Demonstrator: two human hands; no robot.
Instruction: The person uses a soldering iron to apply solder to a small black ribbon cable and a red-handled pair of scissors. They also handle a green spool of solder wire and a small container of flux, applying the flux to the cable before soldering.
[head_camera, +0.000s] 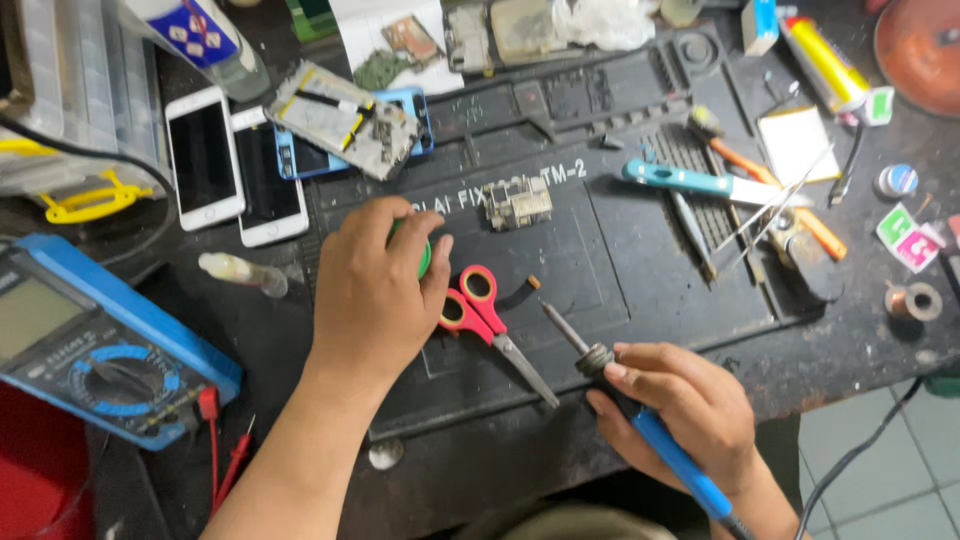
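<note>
In the head view, the left hand (375, 290) curls its fingers down over a small round green container (424, 256) on the black rubber work mat (640, 290), just beside red-handled scissors (487, 315). The right hand (690, 405) is closed around a blue-handled soldering iron (640, 420), its metal tip pointing up-left above the mat. A blue multimeter (90, 345) lies at the left edge of the table (860, 350). Small green and pink square packets (908, 238) sit far right; a yellow tube (828, 62) lies at the top right.
</note>
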